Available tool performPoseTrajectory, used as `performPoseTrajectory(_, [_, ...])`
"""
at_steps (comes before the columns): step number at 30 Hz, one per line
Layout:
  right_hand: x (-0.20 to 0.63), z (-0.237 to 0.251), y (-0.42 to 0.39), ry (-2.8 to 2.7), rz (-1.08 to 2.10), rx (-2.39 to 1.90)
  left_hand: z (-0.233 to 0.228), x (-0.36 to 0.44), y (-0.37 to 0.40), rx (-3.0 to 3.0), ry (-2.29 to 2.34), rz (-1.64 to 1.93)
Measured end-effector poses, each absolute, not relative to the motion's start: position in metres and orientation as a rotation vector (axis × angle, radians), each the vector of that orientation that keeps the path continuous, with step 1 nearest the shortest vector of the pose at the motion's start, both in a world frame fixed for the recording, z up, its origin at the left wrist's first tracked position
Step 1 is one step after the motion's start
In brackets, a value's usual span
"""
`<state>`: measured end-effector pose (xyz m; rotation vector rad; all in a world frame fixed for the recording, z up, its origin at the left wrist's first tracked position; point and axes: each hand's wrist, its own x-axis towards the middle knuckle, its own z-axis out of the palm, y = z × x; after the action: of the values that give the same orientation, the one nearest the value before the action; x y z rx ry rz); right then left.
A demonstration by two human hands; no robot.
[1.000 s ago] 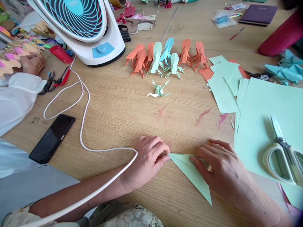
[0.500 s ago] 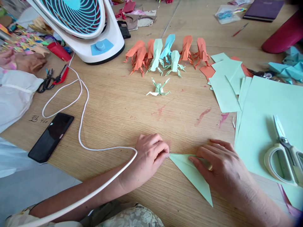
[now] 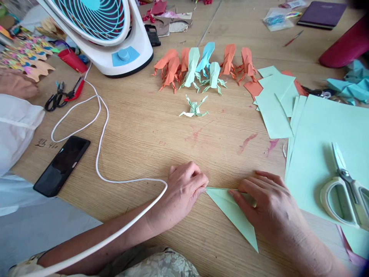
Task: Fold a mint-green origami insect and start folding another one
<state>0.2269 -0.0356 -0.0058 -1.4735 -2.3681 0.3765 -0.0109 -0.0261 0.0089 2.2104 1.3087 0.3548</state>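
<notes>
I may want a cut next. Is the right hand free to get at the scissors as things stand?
Probably yes: the scissors lie uncovered on green sheets just beside the right hand, though it is pressing the folded paper.

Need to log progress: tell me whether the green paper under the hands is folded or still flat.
Folded. The green paper is a pointed triangle with layered edges, pinned by the left hand and right hand.

The folded paper is pale green, like the sheets under the scissors, which have cream handles. The paper figures are orange, mint and light blue, and the fan is white with a blue grille. The counter is light wood with red stains; the phone is black, the cable white.
</notes>
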Motion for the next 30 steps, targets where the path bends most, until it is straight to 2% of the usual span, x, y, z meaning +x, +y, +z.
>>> performPoseTrajectory(11, [0.226, -0.006, -0.036, -2.377, 0.363, -1.469, 0.012, -0.027, -0.037, 2.338, 1.219, 0.428])
performPoseTrajectory(19, [0.226, -0.005, -0.035, -2.357, 0.38, -1.467, 0.002, -0.036, -0.056, 2.627, 1.041, 0.253])
performPoseTrajectory(30, [0.227, -0.008, -0.037, -2.333, 0.392, -1.461, -0.004, -0.037, -0.057, 2.731, 1.013, 0.291])
